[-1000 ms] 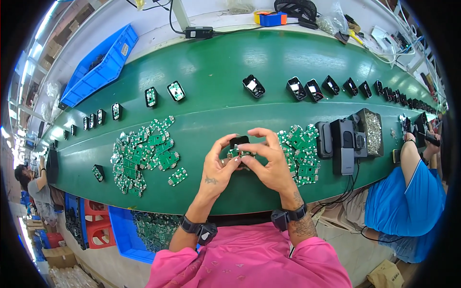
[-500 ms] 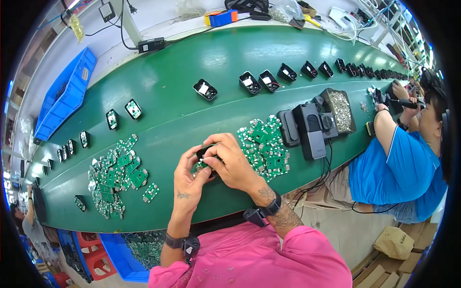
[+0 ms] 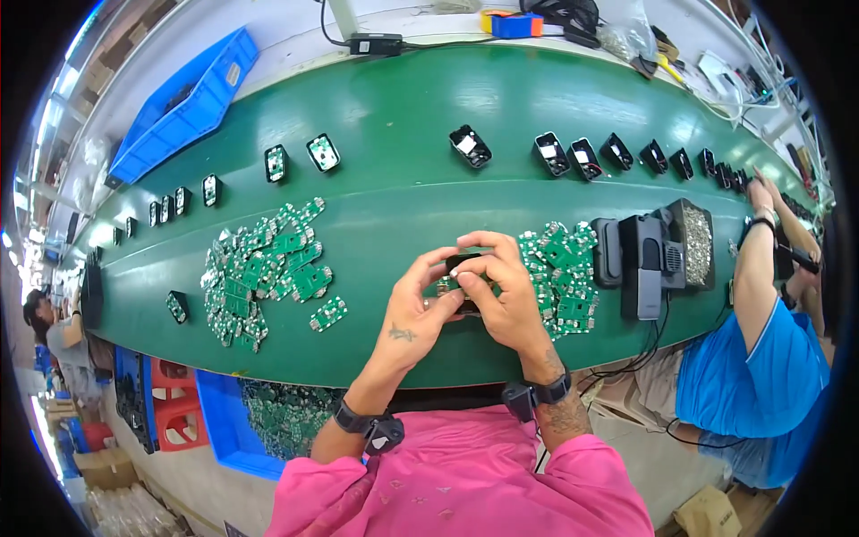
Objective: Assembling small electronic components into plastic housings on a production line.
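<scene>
Over the near middle of the bench, my two hands meet around a small black plastic case (image 3: 463, 263). My left hand (image 3: 413, 309) grips it from the left, thumb on the near side. My right hand (image 3: 508, 304) closes over it from the right, its thumb and forefinger pinched together at the opening. Part of a green circuit board (image 3: 443, 285) shows between the fingers; how far it sits inside the case is hidden. On my left lies a heap of green circuit boards (image 3: 259, 268), with a single board (image 3: 328, 313) beside it. Another heap of boards (image 3: 564, 277) lies just right of my hands.
Black cases (image 3: 470, 146) form a row along the far side; those at left hold green boards (image 3: 323, 153). Right are a grey-black device (image 3: 641, 268) and a box of small metal parts (image 3: 696, 242). A co-worker in blue (image 3: 743, 358) sits at right. Blue bins (image 3: 188, 107) stand far left and below.
My view has shifted, so the bench things appear farther right and my hands higher. Both hands stay on the case, fingers slightly moved. The co-worker at right now stretches an arm toward the row of cases.
</scene>
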A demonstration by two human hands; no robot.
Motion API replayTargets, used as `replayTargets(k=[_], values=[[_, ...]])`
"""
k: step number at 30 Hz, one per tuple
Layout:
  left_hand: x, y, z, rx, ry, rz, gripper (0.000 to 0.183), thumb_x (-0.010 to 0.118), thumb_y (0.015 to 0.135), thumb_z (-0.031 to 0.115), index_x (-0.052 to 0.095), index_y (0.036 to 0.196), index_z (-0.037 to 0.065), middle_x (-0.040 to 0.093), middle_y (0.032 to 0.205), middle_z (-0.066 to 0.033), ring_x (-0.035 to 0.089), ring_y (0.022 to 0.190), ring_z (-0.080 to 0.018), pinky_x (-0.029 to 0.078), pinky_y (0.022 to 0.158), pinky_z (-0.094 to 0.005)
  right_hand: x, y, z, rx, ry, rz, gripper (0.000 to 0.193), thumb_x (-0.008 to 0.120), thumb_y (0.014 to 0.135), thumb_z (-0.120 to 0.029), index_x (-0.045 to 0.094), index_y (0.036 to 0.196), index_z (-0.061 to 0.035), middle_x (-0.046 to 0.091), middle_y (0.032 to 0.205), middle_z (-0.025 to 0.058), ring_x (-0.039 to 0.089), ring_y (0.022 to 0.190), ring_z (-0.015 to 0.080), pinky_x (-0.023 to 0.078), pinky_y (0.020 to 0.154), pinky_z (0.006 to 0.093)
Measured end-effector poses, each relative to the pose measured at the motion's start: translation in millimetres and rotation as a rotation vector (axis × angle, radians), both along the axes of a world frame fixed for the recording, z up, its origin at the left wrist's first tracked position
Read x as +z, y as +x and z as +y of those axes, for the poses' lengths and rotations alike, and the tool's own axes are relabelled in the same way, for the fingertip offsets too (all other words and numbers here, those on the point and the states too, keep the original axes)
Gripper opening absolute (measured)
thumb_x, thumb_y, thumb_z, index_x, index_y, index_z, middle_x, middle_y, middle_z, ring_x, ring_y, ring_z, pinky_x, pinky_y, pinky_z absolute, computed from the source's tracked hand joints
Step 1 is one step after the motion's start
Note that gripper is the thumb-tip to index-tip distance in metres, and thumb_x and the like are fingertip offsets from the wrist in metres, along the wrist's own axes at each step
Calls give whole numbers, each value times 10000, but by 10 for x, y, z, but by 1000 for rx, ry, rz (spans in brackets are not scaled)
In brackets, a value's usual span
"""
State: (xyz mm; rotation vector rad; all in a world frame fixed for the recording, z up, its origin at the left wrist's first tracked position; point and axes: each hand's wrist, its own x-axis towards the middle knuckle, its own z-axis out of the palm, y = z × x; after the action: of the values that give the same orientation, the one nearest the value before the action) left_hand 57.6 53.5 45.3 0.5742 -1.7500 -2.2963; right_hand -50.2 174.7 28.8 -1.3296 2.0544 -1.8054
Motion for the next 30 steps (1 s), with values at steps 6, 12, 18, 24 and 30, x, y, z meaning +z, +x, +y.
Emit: replayTargets(k=[6,12,18,24,30], values=[[-8,30,0,-16,31,-38,513,593,932,0,446,1420,58,545,1326,-175,674,995,-167,603,794,-289,3,12,-44,33,3,13,77,691,881,-83,727,930,-35,596,1249,125,528,1152,278,457,959,386],[6,20,15,100,-99,46,485,600,927,-23,490,1391,66,563,1290,-148,659,985,-149,607,800,-283,-50,1,-37,-101,-21,125,79,711,874,-112,728,931,-58,606,1217,111,531,1125,281,465,918,394],[94,13,60,48,21,33,496,637,932,28,466,1396,61,579,1256,-114,631,1064,-160,625,794,-304,20,0,-23,-157,-29,238,104,710,882,-164,745,954,-98,602,1217,110,524,1122,299,449,913,404],[109,33,26,-6,155,19,517,678,945,102,451,1406,52,566,1273,-123,628,1078,-170,629,792,-324,4,-29,2,-8,-47,166,108,718,862,-157,749,955,-112,598,1231,113,508,1147,311,440,925,426],[54,74,92,107,-129,121,435,602,937,-30,518,1359,31,552,1339,-152,671,1037,-201,607,836,-311,87,197,3,-238,17,286,75,714,860,-119,709,908,-62,595,1192,129,507,1121,317,445,892,412]])
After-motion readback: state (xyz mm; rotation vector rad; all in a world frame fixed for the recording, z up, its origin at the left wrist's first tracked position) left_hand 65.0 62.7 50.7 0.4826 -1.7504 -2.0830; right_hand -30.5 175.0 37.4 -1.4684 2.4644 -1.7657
